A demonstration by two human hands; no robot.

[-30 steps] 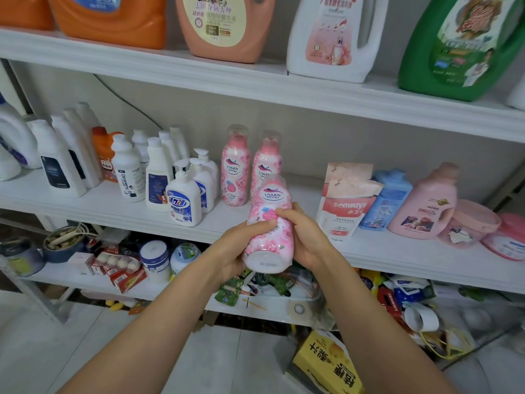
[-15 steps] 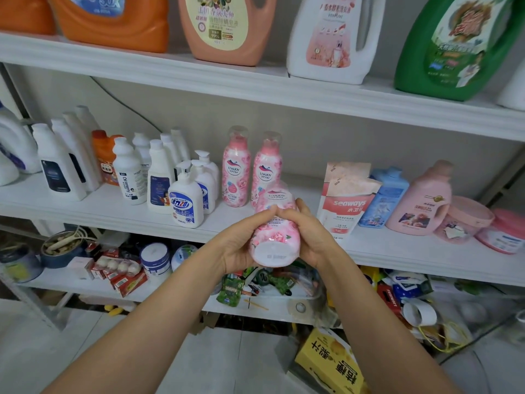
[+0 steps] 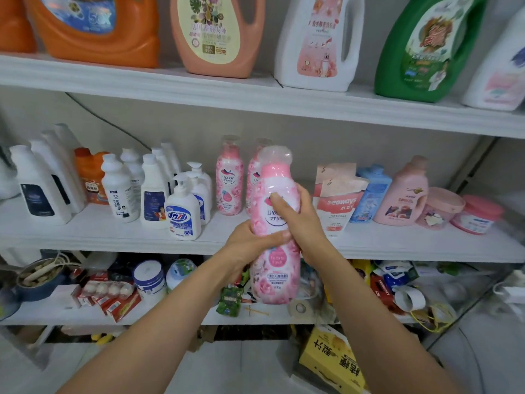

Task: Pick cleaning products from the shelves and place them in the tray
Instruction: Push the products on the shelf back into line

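We hold the pink bottle (image 3: pixel 277 280) upright

On the left, a white pump bottle (image 3: pixel 183 214) stands on the middle shelf (image 3: pixel 85 237). Our left hand (image 3: pixel 247 245) curls round the pink bottle at mid-height from the left. Our right hand (image 3: pixel 304 223) grips it slightly higher from the right. The bottle hangs just in front of the shelf edge. A seaways pouch (image 3: pixel 338 206) stands just right of it.
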